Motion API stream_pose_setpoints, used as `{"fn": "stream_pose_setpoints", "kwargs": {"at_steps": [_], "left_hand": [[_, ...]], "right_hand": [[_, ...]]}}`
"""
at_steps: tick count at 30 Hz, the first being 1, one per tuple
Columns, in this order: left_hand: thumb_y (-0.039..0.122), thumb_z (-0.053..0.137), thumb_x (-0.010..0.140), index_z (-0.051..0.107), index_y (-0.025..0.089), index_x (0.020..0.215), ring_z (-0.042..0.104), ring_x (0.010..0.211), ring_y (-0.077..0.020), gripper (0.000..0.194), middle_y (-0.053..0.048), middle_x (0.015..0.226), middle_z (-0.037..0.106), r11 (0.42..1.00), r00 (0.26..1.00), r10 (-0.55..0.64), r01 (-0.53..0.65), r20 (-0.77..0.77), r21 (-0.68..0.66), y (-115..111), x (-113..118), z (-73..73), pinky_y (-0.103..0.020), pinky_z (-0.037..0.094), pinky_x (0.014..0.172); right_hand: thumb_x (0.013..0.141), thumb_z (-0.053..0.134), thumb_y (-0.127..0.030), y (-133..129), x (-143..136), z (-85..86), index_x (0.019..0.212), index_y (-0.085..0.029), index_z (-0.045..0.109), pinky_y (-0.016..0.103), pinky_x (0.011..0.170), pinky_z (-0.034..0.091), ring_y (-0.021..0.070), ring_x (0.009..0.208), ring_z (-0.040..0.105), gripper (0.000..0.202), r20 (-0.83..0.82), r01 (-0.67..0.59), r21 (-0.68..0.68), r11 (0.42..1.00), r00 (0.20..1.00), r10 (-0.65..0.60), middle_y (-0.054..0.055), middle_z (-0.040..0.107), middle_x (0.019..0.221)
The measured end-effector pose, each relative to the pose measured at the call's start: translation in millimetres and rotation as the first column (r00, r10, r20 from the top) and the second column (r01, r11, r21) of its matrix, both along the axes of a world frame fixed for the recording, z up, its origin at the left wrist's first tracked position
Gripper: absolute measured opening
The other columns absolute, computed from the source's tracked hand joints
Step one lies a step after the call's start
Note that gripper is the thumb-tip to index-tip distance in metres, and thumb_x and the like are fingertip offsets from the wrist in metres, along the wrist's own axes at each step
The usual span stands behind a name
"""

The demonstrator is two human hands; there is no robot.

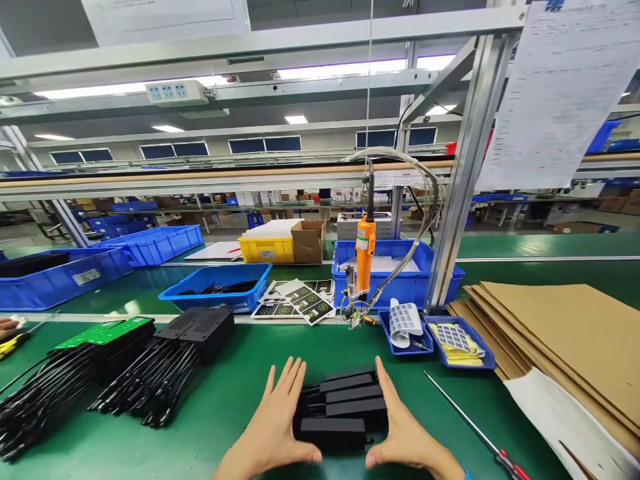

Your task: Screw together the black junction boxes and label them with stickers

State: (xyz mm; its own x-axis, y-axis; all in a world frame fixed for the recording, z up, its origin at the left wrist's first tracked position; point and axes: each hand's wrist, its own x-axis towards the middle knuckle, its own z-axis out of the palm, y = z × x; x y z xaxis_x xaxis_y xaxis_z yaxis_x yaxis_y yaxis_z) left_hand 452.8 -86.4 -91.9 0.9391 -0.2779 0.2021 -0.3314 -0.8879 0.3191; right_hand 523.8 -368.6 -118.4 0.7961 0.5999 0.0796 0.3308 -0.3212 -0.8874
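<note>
A cluster of black rectangular plastic cases point(345, 400) lies on the green bench mat right in front of me, the cases in rows one behind another. My left hand point(280, 420) stands along the cluster's left side, fingers stretched out and thumb pointing inward. Along the right side is my right hand point(403, 427), also with straight fingers and its thumb near the front case. Both palms face the cases and seem to touch the sides; how firmly I cannot tell. Dark cable-like pieces show partly at the left, behind my left fingers.
Black boxes with bundled cables point(195, 333) and green-topped ones point(107, 333) sit left. An orange electric screwdriver point(365, 253) hangs before a blue bin point(440, 273). Small label trays point(463, 360), a long screwdriver point(470, 420) and cardboard sheets point(575, 327) are right. Another person's hand point(10, 328) shows far left.
</note>
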Motion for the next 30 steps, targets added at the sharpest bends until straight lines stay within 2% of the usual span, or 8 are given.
{"fn": "stream_pose_setpoints", "kwargs": {"at_steps": [4, 8, 10, 15, 19, 23, 27, 30], "left_hand": [[0.072, 0.076, 0.062, -0.01, 0.026, 0.154, 0.016, 0.147, -0.0425, 0.134, -0.02, 0.16, 0.019, 0.999, 0.998, -0.024, 0.022, -0.05, -0.042, -13, 4, -0.8, -0.072, 0.015, 0.114], [0.058, 0.083, 0.065, 0.003, 0.027, 0.156, 0.035, 0.142, -0.0365, 0.125, -0.017, 0.154, 0.038, 0.99, 0.997, -0.034, 0.025, -0.063, -0.141, -24, 7, 1.6, -0.069, 0.014, 0.116], [0.054, 0.084, 0.064, 0.012, 0.026, 0.156, 0.044, 0.136, -0.0356, 0.12, -0.016, 0.148, 0.046, 0.984, 0.997, -0.052, 0.042, -0.05, -0.175, -29, 4, 2.8, -0.07, 0.015, 0.116], [0.056, 0.084, 0.064, 0.002, 0.028, 0.156, 0.044, 0.135, -0.0361, 0.126, -0.017, 0.148, 0.045, 0.975, 0.989, -0.141, 0.131, -0.044, -0.177, -42, -14, 4.6, -0.071, 0.013, 0.116], [0.073, 0.079, 0.057, -0.017, 0.024, 0.153, 0.031, 0.142, -0.0449, 0.144, -0.023, 0.154, 0.034, 0.996, 0.996, -0.085, 0.085, 0.005, -0.028, -41, -24, 2.4, -0.076, 0.013, 0.112], [0.092, 0.057, 0.055, -0.021, 0.013, 0.152, 0.027, 0.139, -0.0543, 0.147, -0.031, 0.153, 0.03, 0.995, 0.987, -0.01, -0.006, 0.162, 0.1, -35, -30, -4.2, -0.082, 0.016, 0.104], [0.086, 0.052, 0.069, -0.007, 0.01, 0.155, 0.029, 0.142, -0.0459, 0.129, -0.028, 0.154, 0.03, 0.989, 0.974, -0.078, 0.05, 0.211, 0.139, -47, -37, -10.7, -0.07, 0.012, 0.114], [0.081, 0.053, 0.075, 0.003, 0.014, 0.156, 0.023, 0.145, -0.0434, 0.116, -0.025, 0.157, 0.024, 0.987, 0.958, -0.117, 0.082, 0.261, 0.141, -59, -41, -11.9, -0.067, 0.006, 0.116]], "right_hand": [[0.038, 0.076, -0.082, 14, 0, -7.5, 0.153, -0.008, -0.015, 0.051, 0.122, 0.006, 0.0339, 0.151, -0.001, 0.165, 0.011, 0.017, 0.041, 0.999, 1.0, -0.018, 0.025, -0.003, 0.162], [0.057, 0.081, -0.06, 17, -12, -6.6, 0.155, -0.007, 0.003, 0.05, 0.121, 0.019, 0.0341, 0.146, 0.027, 0.136, 0.034, 0.14, 0.038, 0.989, 0.989, -0.142, 0.025, 0.025, 0.156], [0.062, 0.08, -0.052, 12, -22, -6.7, 0.154, -0.008, 0.012, 0.047, 0.12, 0.024, 0.0326, 0.143, 0.033, 0.123, 0.049, 0.15, 0.041, 0.988, 0.987, -0.152, 0.023, 0.03, 0.153], [0.067, 0.075, -0.065, -16, -51, -16.4, 0.155, -0.016, 0.012, 0.047, 0.118, 0.031, 0.0317, 0.141, 0.037, 0.119, 0.078, 0.184, 0.047, 0.982, 0.979, -0.187, 0.019, 0.032, 0.152], [0.063, 0.067, -0.079, -38, -66, -24.4, 0.157, -0.021, 0.011, 0.051, 0.118, 0.03, 0.0354, 0.146, 0.028, 0.124, 0.092, 0.204, 0.001, 0.979, 0.975, -0.203, 0.016, 0.027, 0.158], [0.061, 0.058, -0.087, -45, -73, -21.8, 0.157, -0.024, 0.002, 0.054, 0.121, 0.02, 0.0349, 0.15, 0.012, 0.128, 0.009, 0.16, 0.0, 0.987, 0.987, -0.16, 0.012, 0.011, 0.164], [0.089, 0.031, -0.074, -29, -77, -2.7, 0.157, -0.024, 0.004, 0.048, 0.124, 0.01, 0.0228, 0.152, 0.006, 0.089, -0.215, 0.279, 0.006, 0.96, 0.938, -0.271, 0.004, 0.007, 0.165], [0.097, 0.022, -0.061, -17, -80, 12.7, 0.156, -0.028, 0.015, 0.043, 0.124, 0.005, 0.0162, 0.152, 0.006, 0.068, -0.292, 0.388, -0.047, 0.921, 0.876, -0.384, -0.003, 0.012, 0.165]]}}
